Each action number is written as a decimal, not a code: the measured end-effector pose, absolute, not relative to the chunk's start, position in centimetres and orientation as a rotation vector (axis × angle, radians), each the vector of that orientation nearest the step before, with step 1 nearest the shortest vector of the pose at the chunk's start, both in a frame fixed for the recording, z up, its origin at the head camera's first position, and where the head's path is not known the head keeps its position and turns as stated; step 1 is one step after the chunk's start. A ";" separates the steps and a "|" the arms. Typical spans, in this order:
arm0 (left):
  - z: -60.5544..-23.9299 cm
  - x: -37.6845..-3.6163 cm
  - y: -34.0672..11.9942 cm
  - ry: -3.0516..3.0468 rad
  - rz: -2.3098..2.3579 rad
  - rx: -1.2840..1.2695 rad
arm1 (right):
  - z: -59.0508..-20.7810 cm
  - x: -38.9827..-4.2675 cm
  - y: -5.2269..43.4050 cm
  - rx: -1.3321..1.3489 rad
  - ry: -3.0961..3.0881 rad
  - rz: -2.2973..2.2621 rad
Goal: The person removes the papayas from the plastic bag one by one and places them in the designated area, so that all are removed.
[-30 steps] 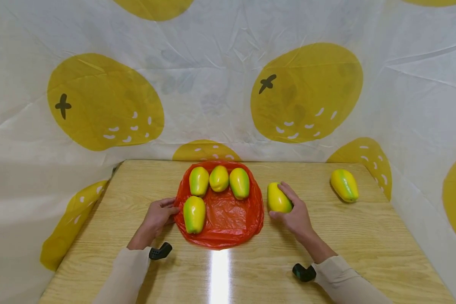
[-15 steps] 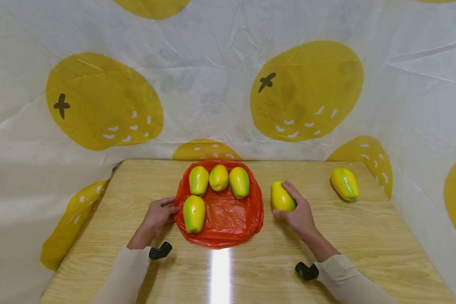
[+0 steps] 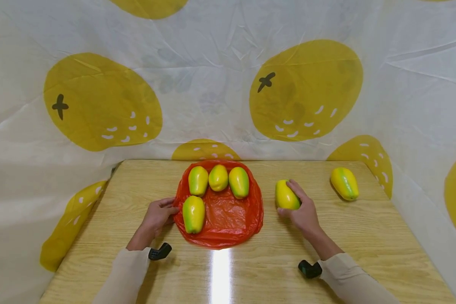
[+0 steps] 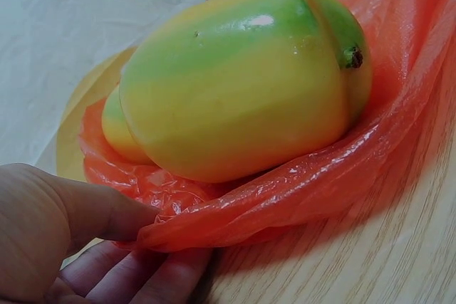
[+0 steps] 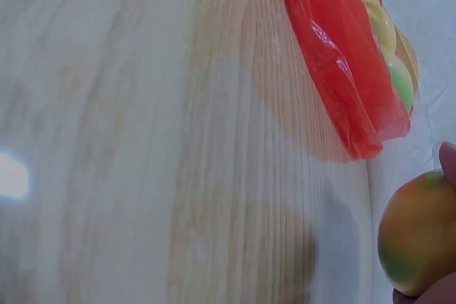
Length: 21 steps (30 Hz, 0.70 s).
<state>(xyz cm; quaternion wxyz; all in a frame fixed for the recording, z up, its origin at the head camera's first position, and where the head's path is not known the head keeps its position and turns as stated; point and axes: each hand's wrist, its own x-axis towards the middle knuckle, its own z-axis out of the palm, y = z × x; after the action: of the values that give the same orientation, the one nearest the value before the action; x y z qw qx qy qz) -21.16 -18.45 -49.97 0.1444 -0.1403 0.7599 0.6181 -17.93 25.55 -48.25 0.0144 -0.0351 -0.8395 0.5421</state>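
Red and thin-looking, the bag (image 3: 228, 213) calls for a light pinch at its rim, where the left hand (image 3: 157, 215) holds it between thumb and fingers. The right hand (image 3: 303, 212), part-curled round one fruit (image 3: 286, 196) right of the bag, needs even pressure; that glossy skin may slip.

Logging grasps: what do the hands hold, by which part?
Left hand: red bag, by its left rim. Right hand: yellow-green fruit, around its right side.

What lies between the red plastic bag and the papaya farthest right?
The head view shows another papaya, gripped by the right hand, between them.
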 end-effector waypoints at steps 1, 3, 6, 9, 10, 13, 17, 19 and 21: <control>-50.0 -21.2 -18.4 2.191 1.782 -0.402 | -48.2 -17.9 25.7 -0.113 -2.610 1.690; -50.0 -21.2 -18.4 2.193 1.783 -0.401 | -48.2 -18.0 25.9 -0.116 -2.605 1.693; -50.0 -21.2 -18.4 2.193 1.787 -0.399 | -48.2 -18.0 26.3 -0.123 -2.598 1.702; -50.0 -21.2 -18.4 2.194 1.790 -0.398 | -48.2 -18.2 26.7 -0.134 -2.595 1.699; -50.0 -21.2 -18.4 2.195 1.789 -0.397 | -48.2 -18.3 26.8 -0.139 -2.599 1.693; -50.1 -21.2 -18.5 2.196 1.788 -0.397 | -48.2 -18.5 27.1 -0.158 -2.608 1.681; -50.1 -21.2 -18.5 2.195 1.784 -0.400 | -48.1 -18.6 27.5 -0.161 -2.611 1.677; -50.1 -21.2 -18.5 2.194 1.784 -0.400 | -48.1 -18.6 27.7 -0.153 -2.605 1.670; -50.0 -21.2 -18.4 2.193 1.790 -0.402 | -48.1 -18.7 28.0 -0.151 -2.598 1.665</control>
<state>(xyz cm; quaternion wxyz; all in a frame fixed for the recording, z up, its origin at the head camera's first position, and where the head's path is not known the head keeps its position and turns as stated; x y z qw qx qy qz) -21.18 -18.44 -50.04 0.1408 -0.1393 0.7594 0.6197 -18.71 28.00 -48.13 0.0259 -0.0490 -0.8407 0.5387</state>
